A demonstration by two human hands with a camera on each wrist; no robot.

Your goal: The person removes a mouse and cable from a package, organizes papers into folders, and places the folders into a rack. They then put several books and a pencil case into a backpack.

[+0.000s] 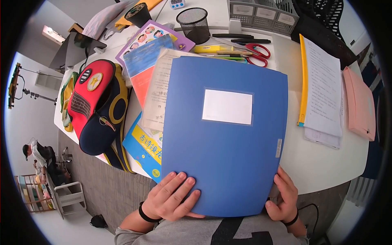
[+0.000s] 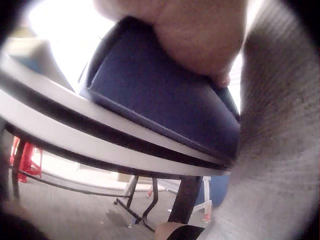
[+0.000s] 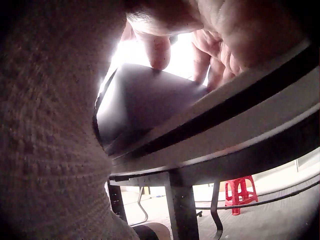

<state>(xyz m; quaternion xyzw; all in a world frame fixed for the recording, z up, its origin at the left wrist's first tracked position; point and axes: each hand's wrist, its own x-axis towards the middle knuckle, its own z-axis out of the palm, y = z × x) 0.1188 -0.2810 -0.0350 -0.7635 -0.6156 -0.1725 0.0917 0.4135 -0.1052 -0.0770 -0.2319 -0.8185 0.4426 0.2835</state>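
Observation:
A closed blue file box [image 1: 224,163] with a white label [image 1: 227,107] lies flat at the table's front edge, close to my body. My left hand [image 1: 170,198] holds its near left corner, fingers spread on the cover and thumb along the front edge. At the near right corner, my right hand [image 1: 285,197] grips the box with fingers along the side and thumb at the front. In the left wrist view, the dark blue side of the box [image 2: 150,90] shows under the palm. Thumb and bent fingers reach the box [image 3: 155,90] in the right wrist view.
Left of the box lie a red and navy school bag [image 1: 96,108], printed sheets [image 1: 154,96] and a blue-yellow booklet [image 1: 143,143]. Behind it are red-handled scissors [image 1: 259,51], pens and a mesh pen cup [image 1: 193,26]. Rightward are papers [image 1: 322,87] and a pink folder [image 1: 359,104].

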